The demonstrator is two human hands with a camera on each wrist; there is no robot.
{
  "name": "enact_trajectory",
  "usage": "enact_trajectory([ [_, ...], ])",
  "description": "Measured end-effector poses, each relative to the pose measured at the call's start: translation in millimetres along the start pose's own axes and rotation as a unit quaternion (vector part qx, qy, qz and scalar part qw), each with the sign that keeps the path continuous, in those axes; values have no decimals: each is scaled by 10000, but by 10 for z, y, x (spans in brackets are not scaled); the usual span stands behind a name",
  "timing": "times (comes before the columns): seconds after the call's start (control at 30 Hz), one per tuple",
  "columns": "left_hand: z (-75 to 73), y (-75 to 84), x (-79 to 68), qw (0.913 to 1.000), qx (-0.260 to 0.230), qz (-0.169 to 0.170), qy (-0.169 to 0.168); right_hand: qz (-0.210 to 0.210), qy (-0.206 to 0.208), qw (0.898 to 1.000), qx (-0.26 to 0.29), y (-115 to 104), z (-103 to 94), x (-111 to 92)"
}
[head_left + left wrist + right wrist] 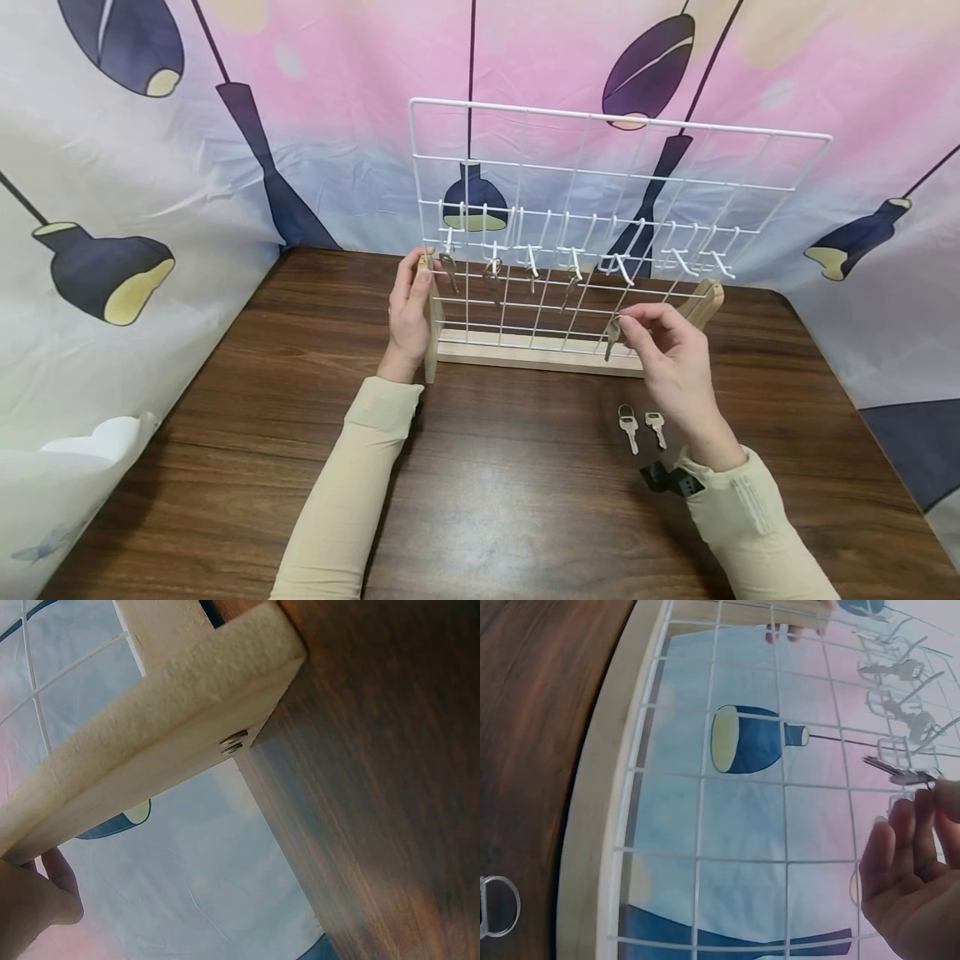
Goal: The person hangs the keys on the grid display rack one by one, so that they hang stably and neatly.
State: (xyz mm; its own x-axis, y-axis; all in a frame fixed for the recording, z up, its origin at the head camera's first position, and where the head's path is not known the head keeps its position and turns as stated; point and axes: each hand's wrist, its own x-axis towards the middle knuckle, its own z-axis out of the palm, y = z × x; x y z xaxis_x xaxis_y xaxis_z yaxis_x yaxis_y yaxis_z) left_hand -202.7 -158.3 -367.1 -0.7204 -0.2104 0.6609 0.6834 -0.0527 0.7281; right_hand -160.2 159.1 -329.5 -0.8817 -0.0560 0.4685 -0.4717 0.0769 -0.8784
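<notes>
A white wire grid rack [622, 119] stands on a wooden base [540, 358], with a row of white hooks across it. My left hand [408, 321] grips the wooden side post [150, 742] at the rack's left end, thumb on the near side. Between thumb and fingertips, my right hand [678, 367] pinches a small metal key [612, 340] by its ring end. This key hangs in front of the grid, below the hooks and apart from them. Several keys [911, 670] hang from the hooks on the left part of the row.
Two loose keys lie on the brown wooden table near my right wrist: a key with a ring [628, 429] and a plain key [656, 428]. The rack's right wooden post [703, 304] stands beyond my right hand. Printed cloth [360, 108] surrounds the table's back and sides.
</notes>
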Motion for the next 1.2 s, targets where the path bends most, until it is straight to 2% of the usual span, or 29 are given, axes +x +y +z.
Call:
enact_trajectory([
  [0.17,-2,-6,-1,10000,57,-21,5,-433,315,9970,560,-71,24,23],
  [0.33,-7,-4,-5,10000,37,-80,7,-560,516,9903,1160,-118,70,51],
  [0.63,-3,8,2,10000,60,27,-23,-794,832,9840,1360,-215,131,123],
  [0.87,-10,13,-2,9998,171,-24,-39,-807,1129,9790,1495,-244,164,168],
  [1.03,-1,21,-3,9999,143,-63,-15,-762,1141,9788,1524,-244,170,182],
  [1.2,3,18,-3,9999,103,-79,-1,-617,1112,9756,1787,-234,176,182],
])
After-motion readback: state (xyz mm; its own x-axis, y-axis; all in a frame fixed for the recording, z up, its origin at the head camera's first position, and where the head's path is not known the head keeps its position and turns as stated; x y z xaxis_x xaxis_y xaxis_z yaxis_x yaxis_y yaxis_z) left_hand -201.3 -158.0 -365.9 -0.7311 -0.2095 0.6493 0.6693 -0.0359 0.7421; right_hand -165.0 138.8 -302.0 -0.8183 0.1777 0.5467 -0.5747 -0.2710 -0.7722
